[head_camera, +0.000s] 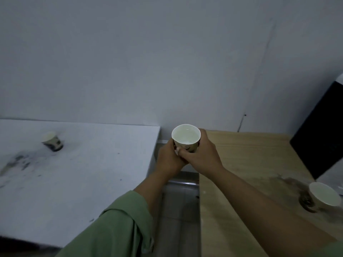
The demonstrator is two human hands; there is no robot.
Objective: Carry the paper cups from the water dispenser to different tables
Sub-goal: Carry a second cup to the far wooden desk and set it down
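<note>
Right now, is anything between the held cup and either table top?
Nothing visible does. The held cup, gripped by left hand and right hand, hangs over the gap between white table and wooden table; each already carries one cup, away from the near edges.

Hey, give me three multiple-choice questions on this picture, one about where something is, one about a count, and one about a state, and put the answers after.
1. Where does the far-left paper cup stand?
A. On the white table
B. On the wooden table
C. On the floor

2. How many paper cups are in view?
A. One
B. Two
C. Three

3. How is the middle cup held?
A. By the left hand only
B. By both hands
C. By neither hand

Answers:
1. A: the cup stands on the white table.
2. C: that one, the held cup, and one on the wooden table.
3. B: left hand and right hand both wrap it.
</note>
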